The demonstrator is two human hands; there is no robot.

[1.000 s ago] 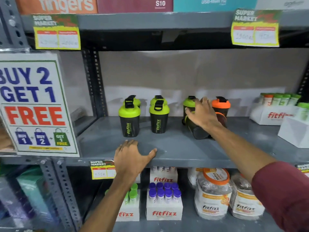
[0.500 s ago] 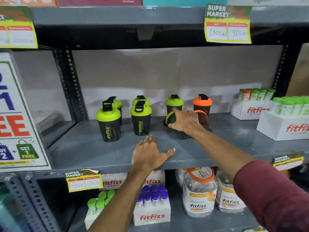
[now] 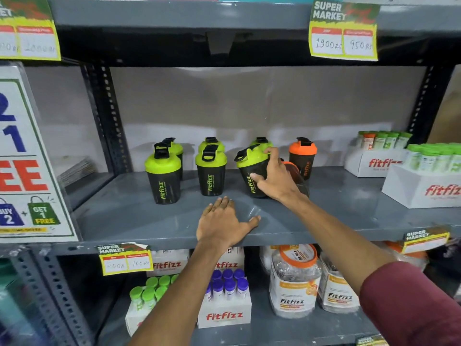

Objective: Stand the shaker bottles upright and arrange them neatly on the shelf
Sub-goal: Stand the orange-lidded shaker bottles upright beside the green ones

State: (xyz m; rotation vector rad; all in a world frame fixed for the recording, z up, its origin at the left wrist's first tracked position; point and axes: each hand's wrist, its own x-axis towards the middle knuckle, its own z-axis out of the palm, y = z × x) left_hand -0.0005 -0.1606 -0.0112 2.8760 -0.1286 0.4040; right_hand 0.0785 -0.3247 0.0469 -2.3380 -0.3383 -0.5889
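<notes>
My right hand (image 3: 275, 181) grips a black shaker bottle with a green lid (image 3: 249, 171), held nearly upright and leaning a little left on the grey shelf (image 3: 149, 221). Behind my hand lies an orange-lidded shaker (image 3: 298, 177), mostly hidden. Upright green-lidded shakers stand at the left (image 3: 163, 179) and the middle (image 3: 210, 174), each with another right behind it. One more green lid (image 3: 262, 142) shows behind the held bottle. An orange-lidded shaker (image 3: 303, 157) stands at the right. My left hand (image 3: 223, 222) rests flat on the shelf's front, fingers spread.
White fitfizz boxes of small bottles (image 3: 424, 181) fill the shelf's right end. A "buy 2 get 1 free" sign (image 3: 27, 158) hangs at the left. Price tags (image 3: 343, 31) hang from the shelf above. Jars (image 3: 294, 280) and boxes sit on the shelf below.
My right hand has tipped the green-lidded shaker up from lying on its side to nearly upright. My left hand has stayed flat on the shelf front.
</notes>
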